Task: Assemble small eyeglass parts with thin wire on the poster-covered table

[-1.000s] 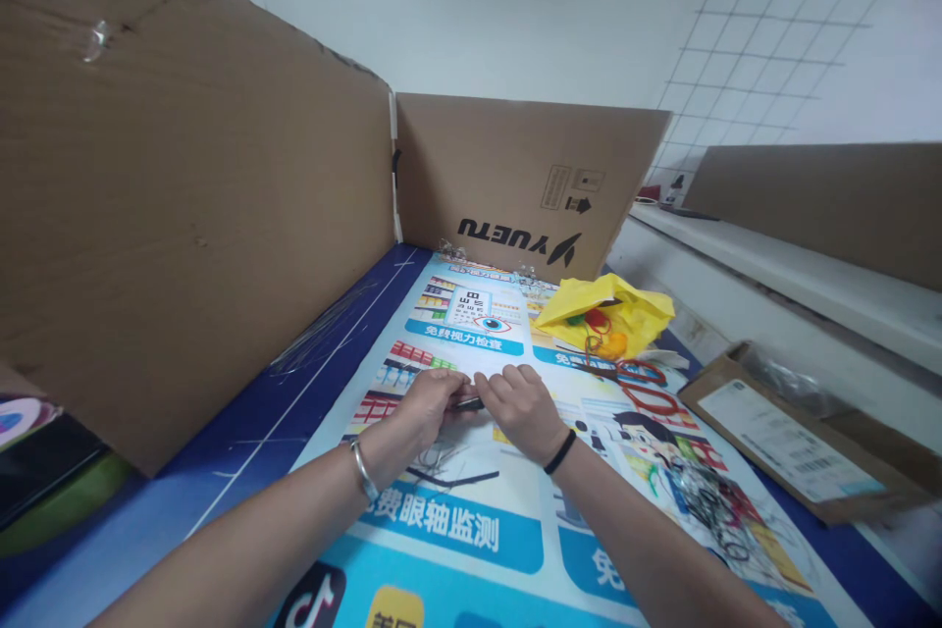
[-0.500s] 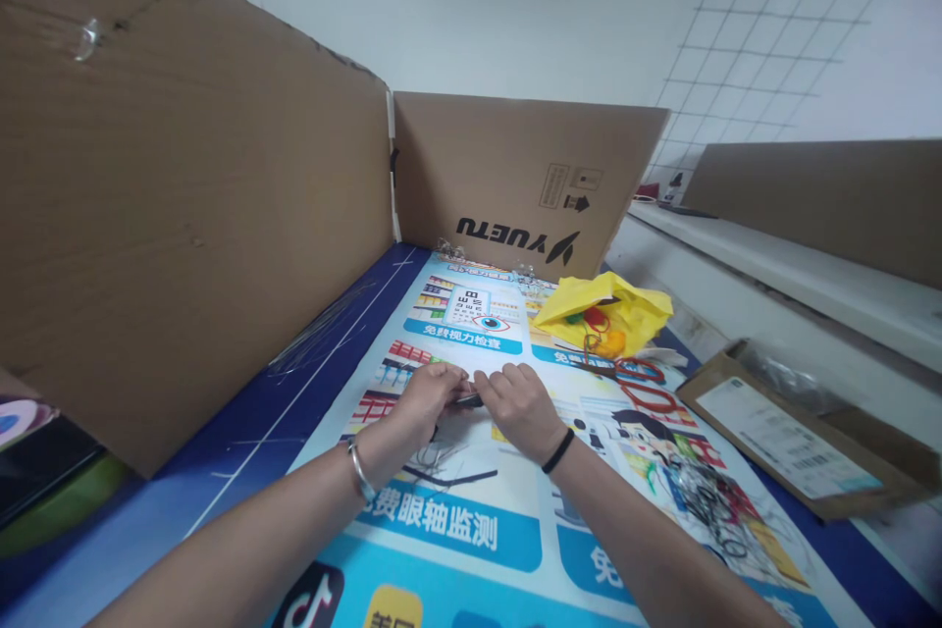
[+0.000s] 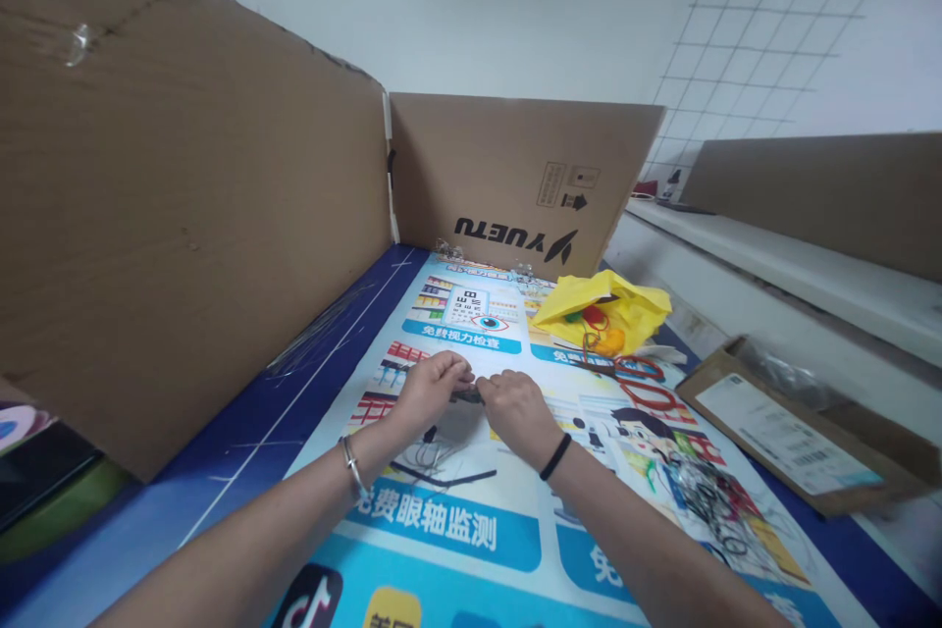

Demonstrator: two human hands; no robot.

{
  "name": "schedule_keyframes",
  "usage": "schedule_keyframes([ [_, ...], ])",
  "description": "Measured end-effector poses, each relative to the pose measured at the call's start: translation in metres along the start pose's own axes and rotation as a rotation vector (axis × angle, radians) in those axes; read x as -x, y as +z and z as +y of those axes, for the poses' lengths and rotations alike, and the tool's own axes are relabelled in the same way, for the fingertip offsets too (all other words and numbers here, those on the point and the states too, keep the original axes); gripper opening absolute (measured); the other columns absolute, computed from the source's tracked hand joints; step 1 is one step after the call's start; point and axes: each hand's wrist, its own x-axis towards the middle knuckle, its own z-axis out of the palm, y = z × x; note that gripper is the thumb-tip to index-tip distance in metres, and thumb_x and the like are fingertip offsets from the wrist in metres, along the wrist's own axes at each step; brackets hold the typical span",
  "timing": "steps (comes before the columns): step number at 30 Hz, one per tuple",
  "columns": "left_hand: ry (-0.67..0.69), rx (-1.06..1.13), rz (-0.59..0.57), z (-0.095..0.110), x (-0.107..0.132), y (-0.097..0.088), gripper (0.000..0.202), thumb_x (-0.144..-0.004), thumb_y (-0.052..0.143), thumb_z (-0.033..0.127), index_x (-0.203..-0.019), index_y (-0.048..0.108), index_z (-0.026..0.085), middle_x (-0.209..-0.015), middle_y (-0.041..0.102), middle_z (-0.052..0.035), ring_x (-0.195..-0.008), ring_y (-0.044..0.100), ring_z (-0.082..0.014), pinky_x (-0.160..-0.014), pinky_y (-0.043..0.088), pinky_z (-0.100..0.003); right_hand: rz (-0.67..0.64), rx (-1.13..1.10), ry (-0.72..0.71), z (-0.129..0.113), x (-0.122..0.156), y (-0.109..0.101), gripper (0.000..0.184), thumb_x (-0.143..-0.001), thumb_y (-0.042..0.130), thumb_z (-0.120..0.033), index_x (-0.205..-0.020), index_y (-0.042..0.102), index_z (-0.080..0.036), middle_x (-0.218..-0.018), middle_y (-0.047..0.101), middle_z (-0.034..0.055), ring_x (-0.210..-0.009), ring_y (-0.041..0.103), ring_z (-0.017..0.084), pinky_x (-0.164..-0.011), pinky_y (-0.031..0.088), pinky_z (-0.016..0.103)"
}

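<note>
My left hand, with a silver bangle at its wrist, pinches with thumb and fingertips near the middle of the poster. Close against it, my right hand is closed, a black band round its wrist. A small dark piece shows between the two hands; its kind is too small to make out, and the fingers hide most of it. Just below them lie thin loose wires and a narrow black strip on the printed poster.
Cardboard walls stand left and behind. To the right are a yellow bag with coloured thread, red-handled scissors, a tangle of wires and an open cardboard box. Thin wires lie along the left wall.
My left hand has shifted slightly up, and its bangle has slid a little along the wrist. Both hands stay together at the dark piece, of which less shows now.
</note>
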Motion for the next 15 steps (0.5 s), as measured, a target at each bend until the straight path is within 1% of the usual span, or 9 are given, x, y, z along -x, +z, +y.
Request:
schedule_keyframes([
  [5,0.16,-0.178,-0.091,0.001,0.002,-0.005,0.018,-0.081,0.051,0.029,-0.075,0.064,0.018,-0.076,0.065,-0.0035,-0.073,0.063,-0.0165,-0.072,0.049,-0.028,-0.191,-0.086,0.112,-0.002,-0.002,-0.006,0.01,-0.077,0.055,-0.014,-0.078,0.063,-0.019,-0.076,0.068,0.0044,-0.072,0.06,0.018,-0.058,0.032,0.027],
  [9,0.249,-0.305,-0.144,0.004,0.005,-0.007,0.02,-0.083,0.049,0.029,-0.078,0.066,0.02,-0.076,0.066,-0.0033,-0.074,0.061,-0.0167,-0.073,0.047,-0.027,-0.252,-0.107,0.144,-0.001,-0.003,-0.007,0.009,-0.077,0.057,-0.018,-0.078,0.065,-0.02,-0.075,0.069,0.0038,-0.068,0.061,0.017,-0.055,0.031,0.026],
  [12,0.213,-0.248,-0.132,0.004,0.004,-0.007,0.018,-0.081,0.051,0.03,-0.077,0.066,0.02,-0.076,0.066,-0.0036,-0.074,0.062,-0.0169,-0.073,0.047,-0.027,-0.236,-0.108,0.137,0.0,-0.002,-0.003,0.009,-0.077,0.056,-0.017,-0.079,0.064,-0.02,-0.077,0.068,0.0039,-0.071,0.061,0.017,-0.058,0.032,0.027],
  [15,0.087,-0.104,-0.073,0.003,-0.002,-0.011,0.017,-0.078,0.055,0.032,-0.075,0.062,0.017,-0.078,0.066,-0.0045,-0.073,0.065,-0.0173,-0.07,0.049,-0.028,-0.135,-0.094,0.059,0.003,0.0,0.003,0.009,-0.078,0.055,-0.014,-0.078,0.063,-0.019,-0.076,0.066,0.0048,-0.078,0.057,0.018,-0.066,0.033,0.029],
])
